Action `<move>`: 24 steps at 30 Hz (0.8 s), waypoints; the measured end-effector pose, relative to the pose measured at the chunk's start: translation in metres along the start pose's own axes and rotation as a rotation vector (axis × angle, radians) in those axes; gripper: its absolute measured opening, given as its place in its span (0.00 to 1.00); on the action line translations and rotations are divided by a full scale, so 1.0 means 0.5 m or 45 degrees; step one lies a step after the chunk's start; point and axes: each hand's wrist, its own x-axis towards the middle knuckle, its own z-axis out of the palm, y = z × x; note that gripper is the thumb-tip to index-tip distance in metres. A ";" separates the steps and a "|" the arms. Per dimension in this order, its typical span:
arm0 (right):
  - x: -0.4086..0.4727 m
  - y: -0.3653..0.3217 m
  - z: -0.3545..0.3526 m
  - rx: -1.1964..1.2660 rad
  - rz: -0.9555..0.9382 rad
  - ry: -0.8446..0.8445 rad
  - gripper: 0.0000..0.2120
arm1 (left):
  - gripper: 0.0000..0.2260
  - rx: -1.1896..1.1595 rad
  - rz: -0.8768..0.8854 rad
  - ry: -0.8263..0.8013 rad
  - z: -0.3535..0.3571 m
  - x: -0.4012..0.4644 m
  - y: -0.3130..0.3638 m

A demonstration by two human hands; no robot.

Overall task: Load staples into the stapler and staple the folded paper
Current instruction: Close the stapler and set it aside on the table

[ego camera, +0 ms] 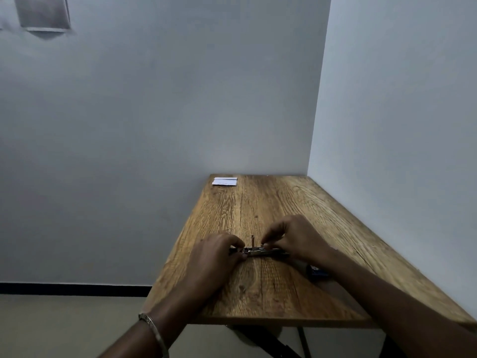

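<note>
A small dark stapler (259, 251) lies flat on the wooden table (271, 301), opened, with a thin metal part standing up from its middle. My left hand (214, 262) grips its left end. My right hand (296, 241) hovers over its right half, fingertips pinched together at the metal channel; whether they hold staples is too small to tell. The folded white paper (225, 181) lies at the table's far left corner, well away from both hands.
A small dark blue box (318, 272) sits on the table just under my right forearm. Walls close in behind and to the right of the table. The table's left edge drops to open floor.
</note>
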 end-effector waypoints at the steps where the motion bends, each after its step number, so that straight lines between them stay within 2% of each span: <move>1: 0.001 0.001 0.000 -0.008 -0.008 -0.003 0.06 | 0.12 -0.001 0.006 -0.010 0.000 0.000 -0.001; 9: -0.003 0.017 0.002 -0.005 0.009 -0.018 0.04 | 0.10 -0.016 0.018 0.005 0.003 0.000 -0.008; 18: -0.008 0.030 0.008 0.095 0.038 -0.043 0.09 | 0.11 -0.039 0.000 0.011 0.007 0.001 -0.010; 24: -0.015 0.036 -0.003 0.127 0.035 -0.116 0.05 | 0.11 -0.048 0.002 0.018 0.006 0.001 -0.012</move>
